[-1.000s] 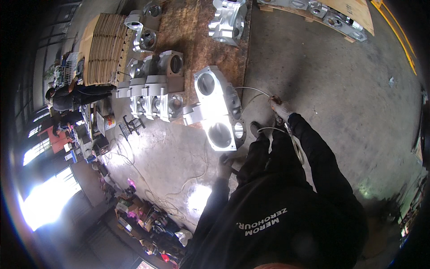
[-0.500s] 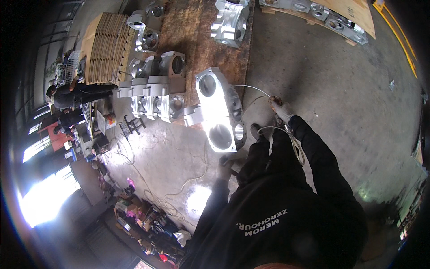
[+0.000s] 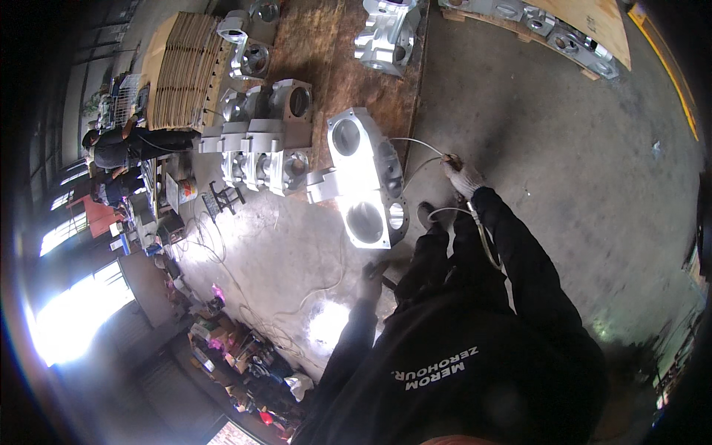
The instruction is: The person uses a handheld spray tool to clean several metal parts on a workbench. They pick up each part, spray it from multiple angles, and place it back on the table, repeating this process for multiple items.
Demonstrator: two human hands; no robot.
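A large silver metal casting (image 3: 376, 159) with round bores rests at the front end of the brown wooden table (image 3: 337, 44), brightly lit across its middle. Beside its right side, my gloved right hand (image 3: 461, 176) is closed round what looks like an air blow gun; its thin bent tube (image 3: 419, 144) reaches left to the casting's edge. A hose (image 3: 483, 241) hangs from that hand along my forearm. Below the casting's near end is my gloved left hand (image 3: 369, 283), in shadow, with a dark piece by its fingers. Whether it grips that piece is unclear.
More castings (image 3: 256, 141) stand grouped left on the table, and another casting (image 3: 386, 37) at its far end. Stacked cardboard (image 3: 185, 70) is far left, near a person (image 3: 111, 148) in dark clothes. Hoses (image 3: 319, 291) trail over the floor. A loaded pallet (image 3: 549, 30) lies far right.
The view has shifted slightly. My right hand has turned a little and stays beside the casting, the thin tube still at its edge. My left hand has barely moved.
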